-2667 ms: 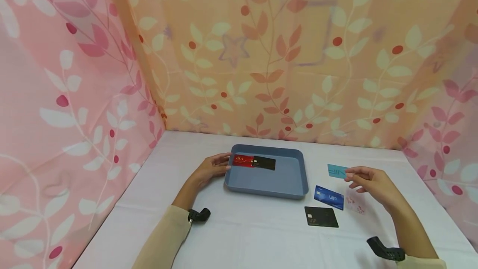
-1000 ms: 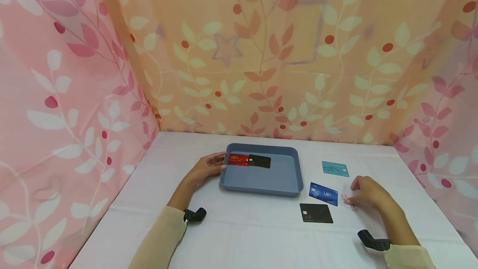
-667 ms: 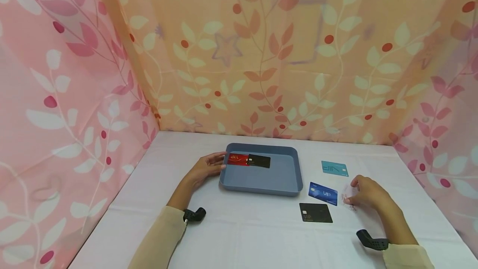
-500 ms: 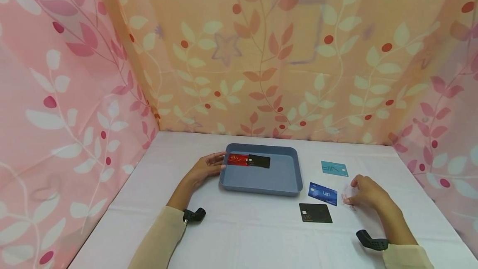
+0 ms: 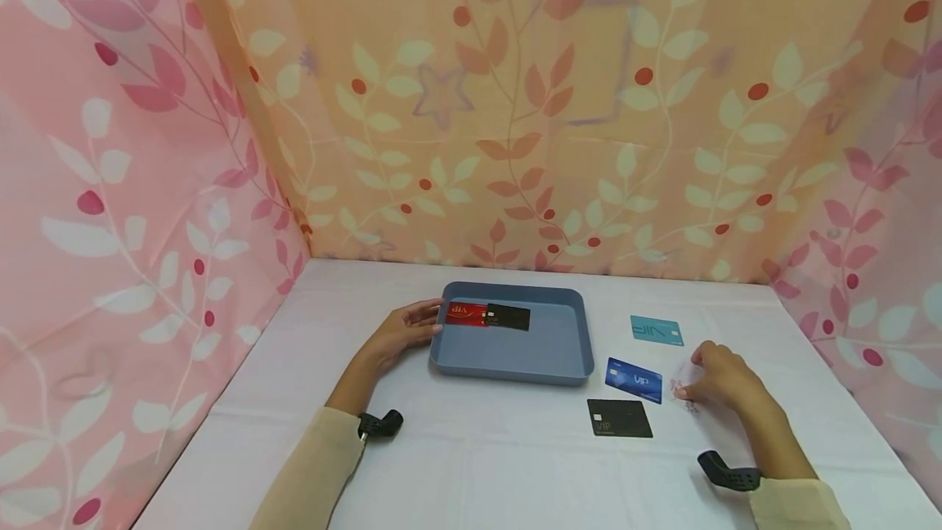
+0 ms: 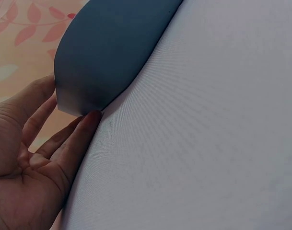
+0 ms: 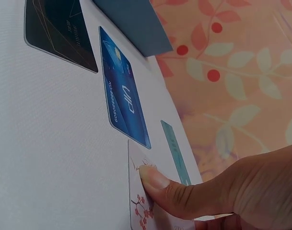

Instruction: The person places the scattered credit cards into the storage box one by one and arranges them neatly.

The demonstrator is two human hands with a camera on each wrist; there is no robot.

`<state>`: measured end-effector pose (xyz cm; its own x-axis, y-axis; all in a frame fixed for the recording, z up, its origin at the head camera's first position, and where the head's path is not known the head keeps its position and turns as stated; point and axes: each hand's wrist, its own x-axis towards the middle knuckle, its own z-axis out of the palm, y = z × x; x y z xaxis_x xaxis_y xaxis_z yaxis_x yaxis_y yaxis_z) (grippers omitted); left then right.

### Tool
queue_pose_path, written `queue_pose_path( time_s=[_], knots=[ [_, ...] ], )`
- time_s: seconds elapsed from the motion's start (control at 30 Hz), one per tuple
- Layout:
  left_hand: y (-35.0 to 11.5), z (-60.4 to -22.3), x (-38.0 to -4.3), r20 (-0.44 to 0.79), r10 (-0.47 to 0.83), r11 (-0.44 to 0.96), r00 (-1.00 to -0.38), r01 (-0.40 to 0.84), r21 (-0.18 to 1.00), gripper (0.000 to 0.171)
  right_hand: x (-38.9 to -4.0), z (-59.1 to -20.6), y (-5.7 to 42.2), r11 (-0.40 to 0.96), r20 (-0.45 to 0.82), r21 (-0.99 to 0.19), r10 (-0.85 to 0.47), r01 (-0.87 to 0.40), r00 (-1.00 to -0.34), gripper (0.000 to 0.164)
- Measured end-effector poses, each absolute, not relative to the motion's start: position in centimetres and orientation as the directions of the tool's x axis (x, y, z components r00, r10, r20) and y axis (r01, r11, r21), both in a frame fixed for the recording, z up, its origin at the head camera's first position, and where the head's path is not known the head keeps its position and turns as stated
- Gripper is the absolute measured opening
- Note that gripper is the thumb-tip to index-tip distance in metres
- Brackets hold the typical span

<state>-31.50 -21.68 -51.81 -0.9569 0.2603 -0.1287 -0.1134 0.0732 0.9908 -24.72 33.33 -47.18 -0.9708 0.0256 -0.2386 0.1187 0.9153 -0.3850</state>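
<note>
A flowered cloth stands beyond both hands, its top cut off in my head view. The tabletop spreads beneath them, its near edge out of my sight. Just right of the left hand sits the tray; my left wrist view catches only a corner of it. That hand is fairly wide, fingers extended against the tray's end. The right hand is narrow, pinching the pale card. I see the thumb on its face, but the fingers are mostly hidden and the right wrist frame cuts its lower end; from the head, its outline nearly melts into the tabletop. Left of the right hand lies the blue card, with the dark card nearer the person. The teal card lies beyond that hand, slightly left, strongly foreshortened from the wrist. In the tray, closest to the left hand, is the red card, the black card at its right; they seem to overlap, their small print unreadable to me.
</note>
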Motion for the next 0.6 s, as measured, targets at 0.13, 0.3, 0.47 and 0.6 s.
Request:
queue_pose_path(
  time_s=[0.13, 0.3, 0.47, 0.6],
  knots=[
    [-21.6, -51.9, -31.5, -0.119, 0.264, 0.076, -0.957, -0.103, 0.992, 0.061, -24.9, -47.1, 33.7, 0.904, -0.268, -0.408, 0.015, 0.128, -0.963, 0.088],
    [-21.6, -52.1, -31.5, -0.113, 0.269, 0.071, -0.957, -0.097, 0.993, 0.061, -24.8, -46.9, 34.8, 0.884, -0.243, -0.459, -0.027, 0.090, -0.970, 0.076],
    [-21.7, -52.0, -31.6, -0.105, 0.274, 0.063, -0.956, -0.092, 0.994, 0.063, -24.8, -47.0, 36.2, 0.828, -0.204, -0.559, -0.082, 0.047, -0.976, 0.047],
    [-21.8, -52.0, -31.6, -0.115, 0.265, 0.059, -0.957, -0.103, 0.993, 0.063, -24.9, -47.3, 37.4, 0.775, -0.220, -0.628, -0.097, 0.065, -0.971, 0.037]
  ],
)
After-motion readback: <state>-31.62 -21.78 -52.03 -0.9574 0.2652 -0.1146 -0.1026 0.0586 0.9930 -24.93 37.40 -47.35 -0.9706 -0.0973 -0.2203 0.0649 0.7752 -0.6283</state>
